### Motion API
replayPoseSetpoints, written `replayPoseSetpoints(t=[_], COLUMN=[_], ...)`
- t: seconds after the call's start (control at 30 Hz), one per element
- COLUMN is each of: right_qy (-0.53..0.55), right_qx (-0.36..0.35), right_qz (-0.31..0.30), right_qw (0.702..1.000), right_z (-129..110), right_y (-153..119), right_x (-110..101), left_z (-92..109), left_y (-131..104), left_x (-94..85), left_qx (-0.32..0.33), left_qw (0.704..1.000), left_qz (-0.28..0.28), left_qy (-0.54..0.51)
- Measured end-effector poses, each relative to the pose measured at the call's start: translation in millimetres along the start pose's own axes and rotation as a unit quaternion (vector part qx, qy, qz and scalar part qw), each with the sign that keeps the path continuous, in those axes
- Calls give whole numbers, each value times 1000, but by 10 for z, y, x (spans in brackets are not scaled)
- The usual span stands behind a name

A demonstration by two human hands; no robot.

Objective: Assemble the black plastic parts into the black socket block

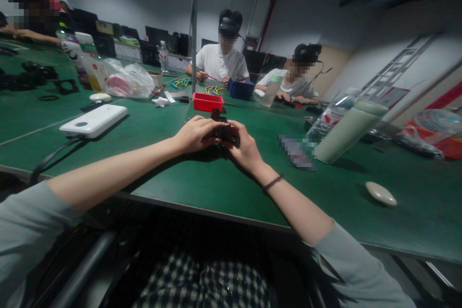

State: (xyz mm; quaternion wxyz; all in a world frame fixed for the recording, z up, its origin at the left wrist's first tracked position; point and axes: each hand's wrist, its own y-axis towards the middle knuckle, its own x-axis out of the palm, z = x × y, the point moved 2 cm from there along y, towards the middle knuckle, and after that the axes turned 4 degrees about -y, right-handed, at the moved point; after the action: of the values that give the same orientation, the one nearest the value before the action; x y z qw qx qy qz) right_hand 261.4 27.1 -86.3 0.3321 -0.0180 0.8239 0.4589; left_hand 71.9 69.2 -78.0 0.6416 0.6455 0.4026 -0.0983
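Both my hands meet over the middle of the green table [202, 178], closed around a small black part [224, 131] with a blocky shape. My left hand [197, 134] grips it from the left, thumb below and fingers over the top. From the right, my right hand [246, 147] holds the same part, its fingers curled round the side. Its exact kind is too small and dark to make out, and my fingers hide much of it. Just behind my hands stands a red plastic bin [208, 102].
A white power bank [94, 121] with a black cable lies left. To the right are a pixelated phone-like object [296, 153], a tilted green bottle [350, 132] and a pale oval object [381, 194]. Behind are a plastic bag [126, 79], a blue bin [241, 89] and two co-workers.
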Motion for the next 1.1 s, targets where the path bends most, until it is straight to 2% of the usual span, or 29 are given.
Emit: replayPoseSetpoints(t=[1.1], right_qy=[-25], right_qx=[-17], right_qz=[3], right_qw=[1000], right_z=[-64], right_y=[7], right_x=[-20], left_z=[21], left_y=[8], left_x=[-11], left_qx=[-11], left_qw=[1000], left_qz=[23], left_qy=[8])
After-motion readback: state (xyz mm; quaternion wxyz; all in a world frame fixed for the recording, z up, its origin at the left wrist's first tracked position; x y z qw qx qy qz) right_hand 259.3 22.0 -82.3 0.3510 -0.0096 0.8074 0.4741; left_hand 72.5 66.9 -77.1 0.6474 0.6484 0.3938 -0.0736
